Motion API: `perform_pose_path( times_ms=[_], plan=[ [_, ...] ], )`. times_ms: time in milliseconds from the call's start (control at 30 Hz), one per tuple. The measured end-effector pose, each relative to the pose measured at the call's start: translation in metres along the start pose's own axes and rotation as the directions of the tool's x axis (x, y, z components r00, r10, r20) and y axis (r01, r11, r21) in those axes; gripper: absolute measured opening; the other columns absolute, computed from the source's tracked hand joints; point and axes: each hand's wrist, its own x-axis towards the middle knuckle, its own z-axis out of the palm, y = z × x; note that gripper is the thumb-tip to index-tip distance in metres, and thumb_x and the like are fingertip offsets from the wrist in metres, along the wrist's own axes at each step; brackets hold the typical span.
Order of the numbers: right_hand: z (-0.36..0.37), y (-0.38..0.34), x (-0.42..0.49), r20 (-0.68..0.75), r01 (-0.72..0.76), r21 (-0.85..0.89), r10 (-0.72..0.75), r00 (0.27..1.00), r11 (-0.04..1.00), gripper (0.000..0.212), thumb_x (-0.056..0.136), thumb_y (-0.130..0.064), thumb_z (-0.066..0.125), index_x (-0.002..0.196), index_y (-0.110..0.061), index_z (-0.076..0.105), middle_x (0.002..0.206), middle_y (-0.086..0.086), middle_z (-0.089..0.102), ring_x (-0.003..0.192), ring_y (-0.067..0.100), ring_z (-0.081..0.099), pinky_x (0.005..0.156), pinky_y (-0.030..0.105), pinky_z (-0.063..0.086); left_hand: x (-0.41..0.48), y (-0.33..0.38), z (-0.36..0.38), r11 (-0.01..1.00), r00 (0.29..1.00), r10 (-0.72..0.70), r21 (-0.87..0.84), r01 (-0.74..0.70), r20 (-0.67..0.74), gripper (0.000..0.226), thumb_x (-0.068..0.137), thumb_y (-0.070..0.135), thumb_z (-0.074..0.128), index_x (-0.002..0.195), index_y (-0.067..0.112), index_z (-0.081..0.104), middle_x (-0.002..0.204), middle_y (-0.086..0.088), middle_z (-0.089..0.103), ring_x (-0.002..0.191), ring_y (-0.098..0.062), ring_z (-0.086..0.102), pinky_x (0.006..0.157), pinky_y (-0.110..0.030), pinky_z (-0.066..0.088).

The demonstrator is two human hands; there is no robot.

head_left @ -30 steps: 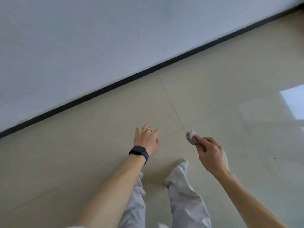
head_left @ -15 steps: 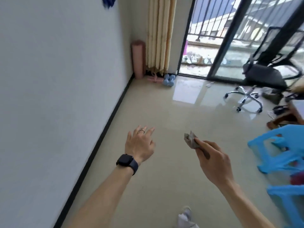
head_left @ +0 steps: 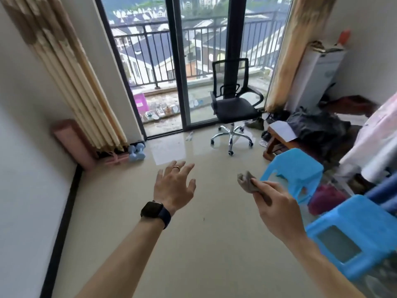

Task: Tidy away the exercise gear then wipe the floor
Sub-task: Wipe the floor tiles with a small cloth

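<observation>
Right hand (head_left: pixel 277 205): thumb and fingers pinch a crumpled grey cloth (head_left: pixel 247 181), held in the air above the floor (head_left: pixel 204 254), no contact with it. Left hand (head_left: pixel 174 187): released, fingers spread, holding nothing. It is level with the cloth, to its left and apart from it. Watch (head_left: pixel 153 209) on its wrist. Near blue stool (head_left: pixel 361 220) and second blue stool (head_left: pixel 294 166) are just right of the right hand. Far left corner: pink rolled mat (head_left: pixel 71 140) on end against the wall, blue dumbbells (head_left: pixel 136 152) on the floor near it, at the foot of the curtain (head_left: pixel 75 82). Black office chair (head_left: pixel 234 108) by the balcony door.
</observation>
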Motion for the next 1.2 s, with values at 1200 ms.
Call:
perform_pose_path(
  times_ms=[1200],
  plan=[
    [0.058, 0.417, 0.393, -0.312, -0.737, -0.02, 0.696, 0.647, 0.676, 0.039, 0.09, -0.019, 0.07, 0.125, -0.034, 0.068, 0.109, -0.008, 0.066, 0.099, 0.019, 0.065, 0.077, 0.024, 0.043, 0.639, 0.353, 0.284, 0.747, 0.648, 0.62, -0.08, -0.66, 0.443, 0.05, 0.096, 0.046, 0.046, 0.145, 0.042, 0.04, 0.156, 0.01, 0.037, 0.148, -0.017, 0.023, 0.118, -0.047, 0.022]
  ],
)
